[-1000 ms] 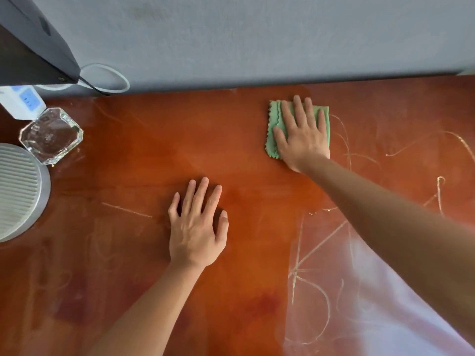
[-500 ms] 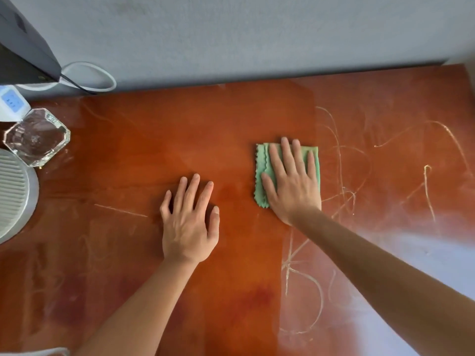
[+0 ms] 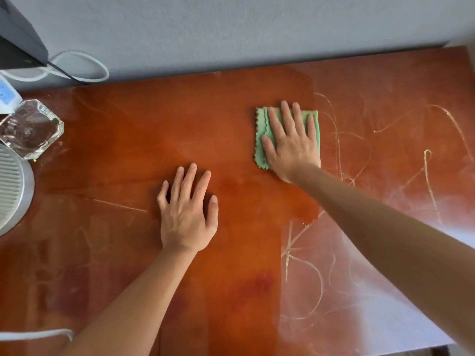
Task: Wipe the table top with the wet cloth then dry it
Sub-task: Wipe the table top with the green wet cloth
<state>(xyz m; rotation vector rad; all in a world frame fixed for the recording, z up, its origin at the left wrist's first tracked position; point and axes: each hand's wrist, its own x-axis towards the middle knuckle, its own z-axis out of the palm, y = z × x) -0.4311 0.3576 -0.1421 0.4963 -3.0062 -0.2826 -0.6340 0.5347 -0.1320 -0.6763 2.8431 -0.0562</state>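
Observation:
A folded green cloth (image 3: pixel 261 134) lies flat on the reddish-brown table top (image 3: pixel 159 140), right of centre. My right hand (image 3: pixel 291 143) presses down on it with straight, spread fingers and covers most of it. My left hand (image 3: pixel 187 211) rests flat on the bare wood, palm down, nearer to me and to the left of the cloth. A darker, wet-looking band runs through the middle of the table; pale dusty streaks and scratch marks (image 3: pixel 341 140) cover the right part.
A faceted glass dish (image 3: pixel 29 128) and a round grey ribbed device (image 3: pixel 10 188) stand at the left edge. A white gadget with a blue screen (image 3: pixel 6 95), a dark object (image 3: pixel 18 44) and a white cable loop (image 3: pixel 84 65) sit at the back left by the grey wall.
My right hand slid the cloth toward me from the back edge, then pushed it away again a little. My left hand stayed flat in the same spot.

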